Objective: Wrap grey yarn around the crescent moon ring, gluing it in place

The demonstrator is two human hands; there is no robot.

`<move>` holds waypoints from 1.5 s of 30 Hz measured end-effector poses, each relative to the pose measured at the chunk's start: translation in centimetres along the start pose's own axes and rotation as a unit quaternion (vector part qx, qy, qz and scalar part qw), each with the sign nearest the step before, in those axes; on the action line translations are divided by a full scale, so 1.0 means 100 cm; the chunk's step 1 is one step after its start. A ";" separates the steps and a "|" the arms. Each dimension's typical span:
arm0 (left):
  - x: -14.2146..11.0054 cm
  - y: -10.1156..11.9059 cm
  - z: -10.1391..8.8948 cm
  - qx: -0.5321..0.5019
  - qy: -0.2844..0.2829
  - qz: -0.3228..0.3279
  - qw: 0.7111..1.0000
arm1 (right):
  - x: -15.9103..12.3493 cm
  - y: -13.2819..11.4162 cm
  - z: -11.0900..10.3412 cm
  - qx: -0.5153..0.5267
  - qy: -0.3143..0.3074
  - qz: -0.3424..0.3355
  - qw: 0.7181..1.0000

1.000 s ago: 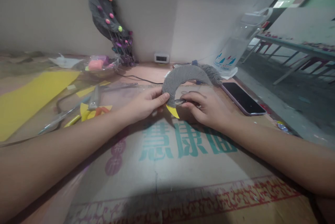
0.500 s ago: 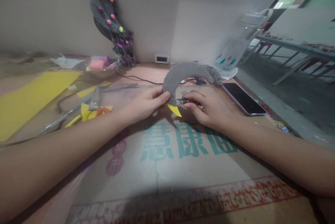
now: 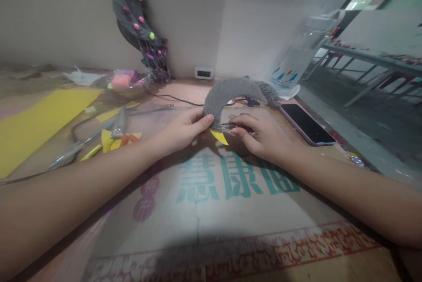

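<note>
A yellow crescent (image 3: pixel 219 137) wound with grey yarn (image 3: pixel 227 91) arches over the cardboard, its bare yellow tip pointing down toward me. My left hand (image 3: pixel 186 129) grips the lower left end, thumb on top of the windings; its other fingers are behind the crescent. My right hand (image 3: pixel 260 135) is closed inside the curve, thumb and forefinger pinching a grey strand that runs to the windings near the tip. What lies inside its curled fingers is hidden. A loose tuft of grey yarn (image 3: pixel 273 94) spreads at the crescent's far right end.
Printed cardboard (image 3: pixel 204 216) covers the table. At right are a phone (image 3: pixel 308 124) and a clear bottle (image 3: pixel 292 62). Yellow sheet (image 3: pixel 42 119), scissors (image 3: pixel 124 140) and a box cutter (image 3: pixel 119 123) lie left. A grey moon decorated with pompoms (image 3: pixel 135 18) leans on the wall behind a small digital display (image 3: pixel 204 73).
The crescent has tilted slightly, its yellow tip rising a little. Both hands stay in nearly the same place, and the right still pinches the grey strand.
</note>
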State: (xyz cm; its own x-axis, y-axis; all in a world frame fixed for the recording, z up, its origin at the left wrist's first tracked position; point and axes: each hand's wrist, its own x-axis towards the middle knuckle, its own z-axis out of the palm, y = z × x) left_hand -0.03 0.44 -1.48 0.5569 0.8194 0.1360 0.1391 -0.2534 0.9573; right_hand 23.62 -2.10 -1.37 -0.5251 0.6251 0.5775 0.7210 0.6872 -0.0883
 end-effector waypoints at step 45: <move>0.002 -0.001 -0.001 0.022 -0.004 0.020 1.000 | -0.001 0.002 0.002 0.000 -0.005 -0.022 1.000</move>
State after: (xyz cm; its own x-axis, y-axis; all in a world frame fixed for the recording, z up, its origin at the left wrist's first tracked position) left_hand 0.00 0.63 -1.54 0.5697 0.8039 0.1707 0.1536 -0.3081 0.9389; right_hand 23.73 -1.94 -1.64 -0.5615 0.5975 0.5724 0.6966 0.7147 -0.0626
